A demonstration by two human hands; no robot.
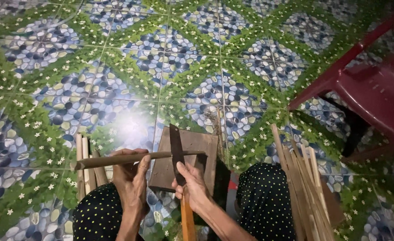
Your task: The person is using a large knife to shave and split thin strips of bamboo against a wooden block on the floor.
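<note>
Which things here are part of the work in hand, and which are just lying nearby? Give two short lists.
In use: left hand gripping a bamboo stick; right hand holding a knife; wooden block underneath.
Lying about: split strips, cut sticks, red plastic chair.

The floor (170,53) is made of shiny tiles. The tiles show pictures of round stones in blue, grey and yellow. Green leaves with tiny white flowers run around the stones and make diamond shapes. A bright white spot of light (132,125) shines on the floor near the middle. The corners of the room look darker. A dark red plastic chair (375,89) stands on the right side. One of its legs slants down to the floor. Under the chair it is dark and hard to see.
</note>
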